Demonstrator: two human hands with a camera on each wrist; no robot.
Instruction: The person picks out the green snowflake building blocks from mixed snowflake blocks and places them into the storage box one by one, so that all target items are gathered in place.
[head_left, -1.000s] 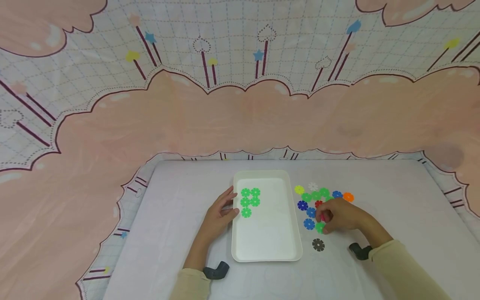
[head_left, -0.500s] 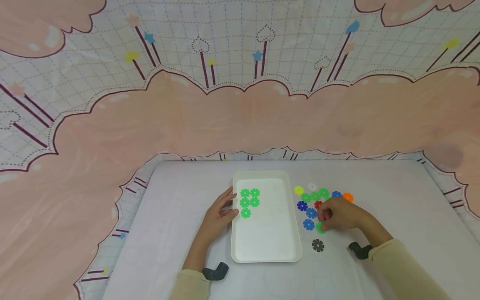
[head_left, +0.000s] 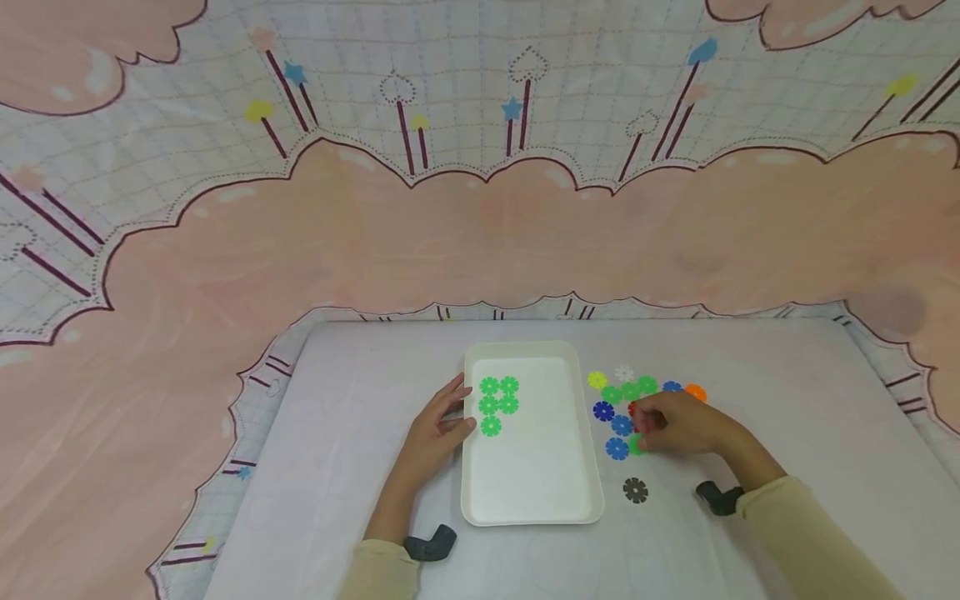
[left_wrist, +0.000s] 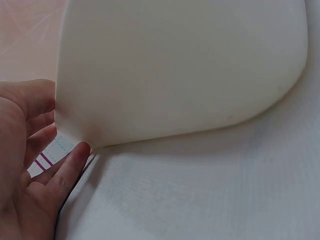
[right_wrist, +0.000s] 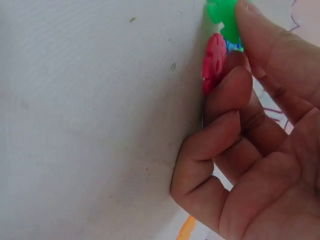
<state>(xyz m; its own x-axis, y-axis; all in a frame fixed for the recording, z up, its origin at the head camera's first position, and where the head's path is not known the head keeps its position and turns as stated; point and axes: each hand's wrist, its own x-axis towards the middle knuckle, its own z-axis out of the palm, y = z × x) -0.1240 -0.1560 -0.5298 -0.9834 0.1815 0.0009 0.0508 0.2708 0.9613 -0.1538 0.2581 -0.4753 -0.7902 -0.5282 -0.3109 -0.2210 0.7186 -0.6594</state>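
A white tray (head_left: 531,500) lies on the table with several green snowflake discs (head_left: 490,405) grouped toward its upper left. At the tray's left side my left hand (head_left: 433,427) rests with spread fingers; in the left wrist view its fingertips and thumb (left_wrist: 79,150) touch the outer wall. My right hand (head_left: 678,423) is low over the loose discs right of the tray. In the right wrist view its thumb presses a tilted green snowflake disc (right_wrist: 225,17), with the index finger partly hidden behind. A pink-red disc (right_wrist: 215,60) stands beside the curled fingers.
Around the right hand lie loose discs: yellow (head_left: 597,380), white (head_left: 624,373), orange (head_left: 696,392), several green (head_left: 628,391) and several blue (head_left: 617,448). A dark grey disc (head_left: 635,490) lies nearer the front. Patterned cloth (head_left: 525,242) hangs behind the white table (head_left: 360,367).
The right hand has shifted slightly left and away from the body, and the green disc at its thumb has moved with it. The left hand and tray have stayed in place.
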